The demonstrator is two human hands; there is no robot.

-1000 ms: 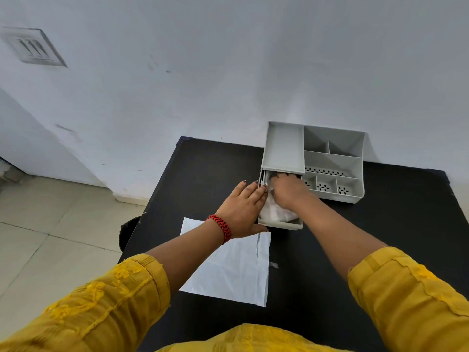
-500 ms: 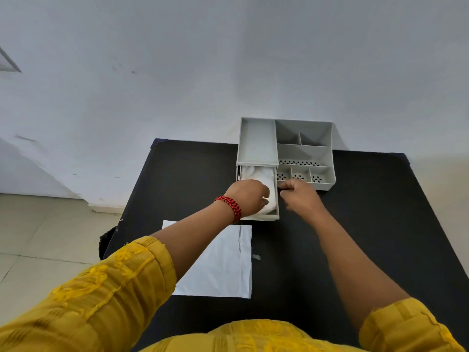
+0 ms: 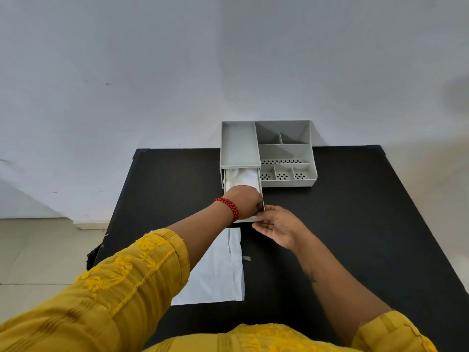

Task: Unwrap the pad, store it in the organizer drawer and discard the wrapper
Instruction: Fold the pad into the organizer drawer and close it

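Note:
A grey organizer [image 3: 285, 153] stands at the back of the black table [image 3: 355, 224]. Its drawer [image 3: 261, 196] on the left is pulled out toward me. A white pad [image 3: 241, 177] lies inside it. My left hand [image 3: 245, 203], with a red bracelet at the wrist, is curled over the drawer's near end and covers the pad there; its fingertips are hidden. My right hand [image 3: 276, 226] touches the drawer's front right corner with thumb and fingertips. The flat white wrapper [image 3: 218, 275] lies on the table below the drawer, partly under my left forearm.
A tiny pale scrap [image 3: 246, 258] lies just right of the wrapper. The organizer's open compartments [image 3: 283, 175] sit to the right of the drawer. A white wall rises behind the table, and tiled floor [image 3: 38, 250] lies to the left.
My right hand has left the drawer's inside, gone round its right side and come to its front corner. My left hand has curled down over the pad at the drawer's near end.

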